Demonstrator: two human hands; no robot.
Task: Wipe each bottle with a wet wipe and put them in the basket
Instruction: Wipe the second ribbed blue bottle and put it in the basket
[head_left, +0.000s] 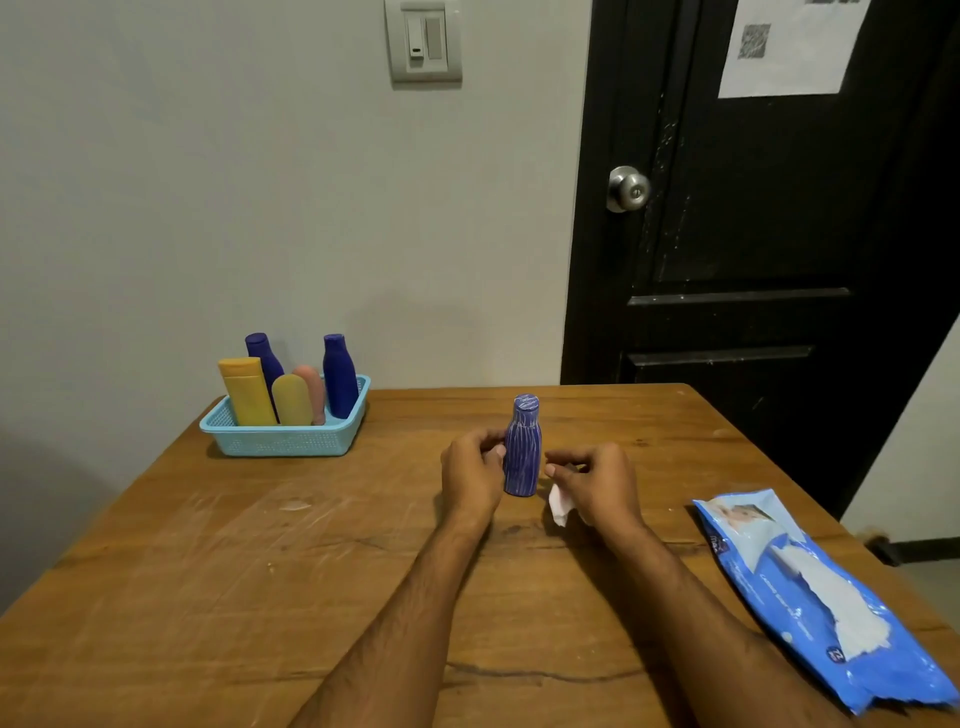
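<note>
Home rm: wood table (208, 597), black door (753, 234) w/ knob (628, 189), wall switch (423, 41).

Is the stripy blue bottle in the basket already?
No, the stripy bottle stands on the table between the left hand and right hand, away from the basket.

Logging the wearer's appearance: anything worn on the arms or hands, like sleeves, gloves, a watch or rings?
Nothing worn shows. Both forearms are bare and hairy to the frame's lower edge; the left hand and right hand carry no gloves, watch or visible rings.
</note>
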